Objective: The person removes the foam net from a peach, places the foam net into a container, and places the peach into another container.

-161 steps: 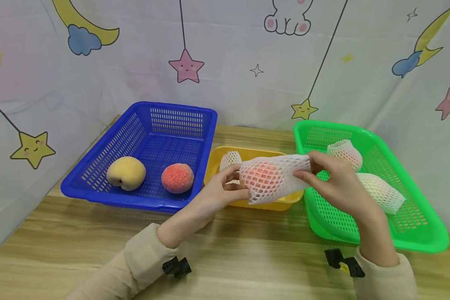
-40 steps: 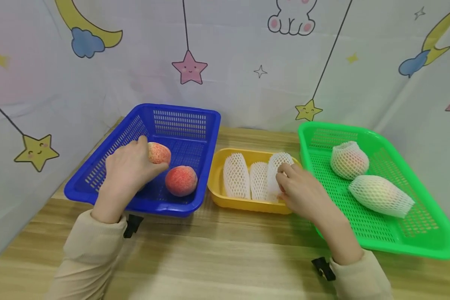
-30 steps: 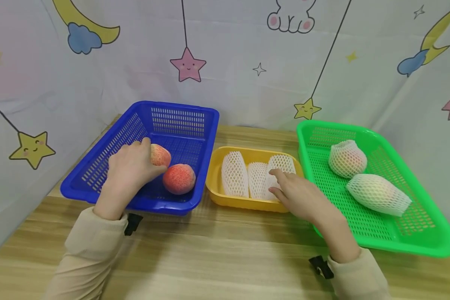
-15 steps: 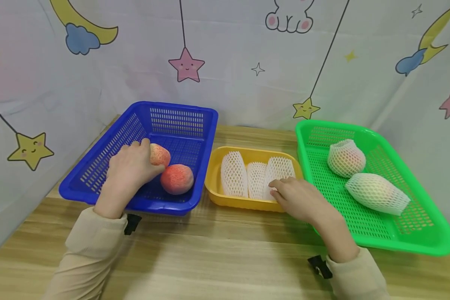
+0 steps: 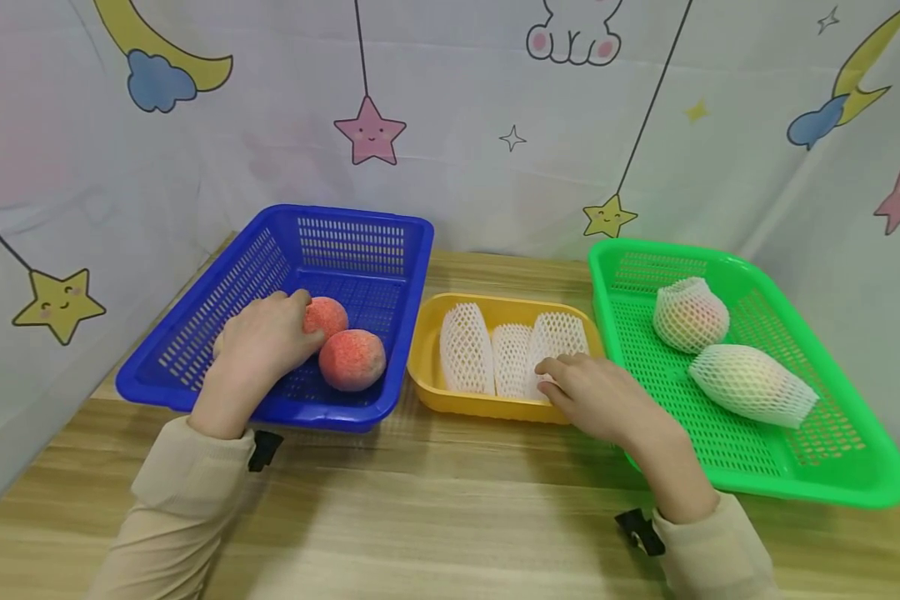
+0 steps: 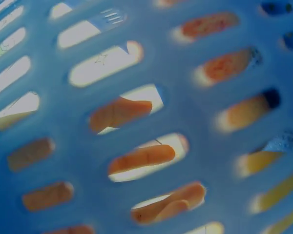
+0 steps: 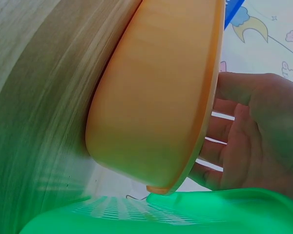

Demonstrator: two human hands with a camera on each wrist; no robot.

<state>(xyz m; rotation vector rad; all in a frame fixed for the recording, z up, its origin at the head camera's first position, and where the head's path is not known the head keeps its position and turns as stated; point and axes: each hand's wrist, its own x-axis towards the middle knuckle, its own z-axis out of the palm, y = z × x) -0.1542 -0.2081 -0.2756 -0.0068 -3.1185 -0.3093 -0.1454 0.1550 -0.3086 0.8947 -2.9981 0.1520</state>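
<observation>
In the head view my left hand (image 5: 258,342) reaches into the blue basket (image 5: 401,312), over the fruit. A reddish peach (image 5: 327,315) shows at its thumb and index finger, and a redder one (image 5: 352,361) lies in front. A sliver of a pale yellow fruit shows behind the hand. Through the basket slots, the left wrist view shows several fingers (image 6: 141,157) mostly straight, with gaps between them. My right hand (image 5: 596,396) rests at the yellow tray (image 5: 495,407), its relaxed fingers over the rightmost white foam net sleeve (image 5: 558,333). Its fingers cross the tray's rim in the right wrist view.
Two more foam net sleeves, the left one (image 5: 465,350) and the middle one (image 5: 512,358), lie in the tray. At the right, a green basket (image 5: 742,479) holds two net-wrapped fruits (image 5: 692,317). A patterned cloth hangs behind the wooden table (image 5: 450,508).
The net-wrapped peach has left both hands, which have moved apart to the blue basket and yellow tray. Since half a second ago, the peach by my left thumb has turned its redder side up.
</observation>
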